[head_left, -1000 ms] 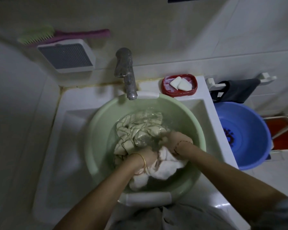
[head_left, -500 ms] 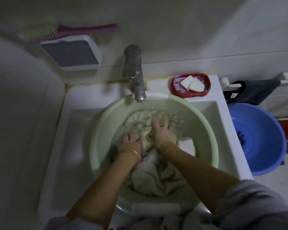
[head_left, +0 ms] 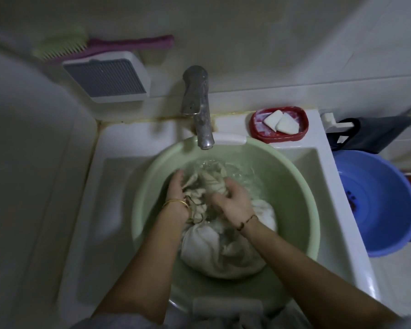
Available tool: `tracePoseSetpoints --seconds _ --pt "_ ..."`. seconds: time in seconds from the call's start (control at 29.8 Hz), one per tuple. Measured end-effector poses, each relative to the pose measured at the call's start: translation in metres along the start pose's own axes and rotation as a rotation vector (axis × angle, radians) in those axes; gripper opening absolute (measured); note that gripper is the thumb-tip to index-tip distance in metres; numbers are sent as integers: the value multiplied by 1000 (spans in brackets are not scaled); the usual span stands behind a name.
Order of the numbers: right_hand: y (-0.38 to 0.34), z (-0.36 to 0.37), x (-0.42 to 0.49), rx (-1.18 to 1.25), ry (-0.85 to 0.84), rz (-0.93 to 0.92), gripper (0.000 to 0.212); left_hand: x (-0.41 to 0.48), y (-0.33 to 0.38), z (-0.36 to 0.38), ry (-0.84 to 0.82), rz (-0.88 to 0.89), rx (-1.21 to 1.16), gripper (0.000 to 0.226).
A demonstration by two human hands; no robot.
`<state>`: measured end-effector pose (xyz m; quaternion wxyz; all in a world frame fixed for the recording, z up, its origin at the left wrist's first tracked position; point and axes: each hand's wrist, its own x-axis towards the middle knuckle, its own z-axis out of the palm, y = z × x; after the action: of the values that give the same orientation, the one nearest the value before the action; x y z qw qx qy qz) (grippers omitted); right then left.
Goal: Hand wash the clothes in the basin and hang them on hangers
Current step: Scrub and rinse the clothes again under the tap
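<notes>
A white sink (head_left: 119, 148) fills the middle of the view, and a pale green basin (head_left: 301, 193) sits in it, holding water and wet clothes. Off to the right of the hands, outside the sink, stands a blue tub (head_left: 389, 210), with a dark cloth (head_left: 377, 134) hung on a white rail above it.

The clothes (head_left: 214, 248) lie in the basin, a white heap on the near side, under and just behind both wrists, and a beige bunch (head_left: 211, 181) at the far side, where the hands meet. The left hand (head_left: 176, 193) has its fingers curled round the left edge of the beige bunch, with a gold bangle (head_left: 176, 202) on its wrist. The right hand (head_left: 233, 200) grips the right side of the same bunch, fingers bent over the cloth; a thin dark cord (head_left: 246, 220) circles its wrist. The two hands are close together, the cloth gathered between them at the water's surface.

Beyond the hands, a metal tap (head_left: 197, 103) reaches over the far rim of the basin. Up and left of the grip, a white box with a grey ribbed face (head_left: 107, 77) is on the wall, with a pink-handled brush (head_left: 105, 47) above it. Up and right of the grip, a red soap dish (head_left: 280, 123) sits on the corner of the sink, carrying two white pieces of soap (head_left: 280, 121).
</notes>
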<state>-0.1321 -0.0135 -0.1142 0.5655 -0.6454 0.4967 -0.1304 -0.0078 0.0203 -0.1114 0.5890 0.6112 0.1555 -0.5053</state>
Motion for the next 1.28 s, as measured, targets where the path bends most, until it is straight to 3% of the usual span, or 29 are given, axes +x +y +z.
tracePoseSetpoints --seconds 0.1,0.17,0.3,0.37,0.44,0.5,0.64,0.77,0.91,0.94,1.01,1.11,1.18,1.21,1.28 --pt "-23 4 -12 -63 48 -113 20 3 -6 10 -108 32 -59 49" --pt "-31 8 -12 -157 81 -154 27 -6 -8 12 -97 17 -101 55" --pt "-39 11 -8 -189 148 -184 42 -21 -19 18 -195 29 30 53" --pt "-41 4 5 -219 196 -107 37 -25 -19 25 -210 32 197 44" --pt "-41 -9 22 -305 203 -40 30 -31 -10 32 -119 80 348 36" --pt "-35 -27 36 -538 166 -22 25 -21 -4 23 10 286 670 33" --pt "-8 -45 47 -937 191 -2 33 -10 4 4 134 545 1013 16" --pt "13 -6 37 -972 92 -19 47 5 -18 -9 63 450 1777 78" --pt "41 8 34 -1175 -159 -113 60 16 -42 -21 120 387 2027 78" --pt "46 4 36 -1192 -216 -117 61 18 -45 -24 139 403 2007 78" --pt "48 -1 43 -1121 -166 -9 63 23 -43 -26 109 428 1837 79" --pt "43 1 46 -695 -6 188 58 31 -29 -19 43 390 1086 56" --pt "37 3 39 -334 -16 103 48 27 -16 -10 -12 200 453 26" --pt "32 3 32 -176 -8 12 45 24 -11 -8 -57 79 215 23" --pt "17 4 17 24 12 -124 27 21 -3 -7 -104 -38 2 41"
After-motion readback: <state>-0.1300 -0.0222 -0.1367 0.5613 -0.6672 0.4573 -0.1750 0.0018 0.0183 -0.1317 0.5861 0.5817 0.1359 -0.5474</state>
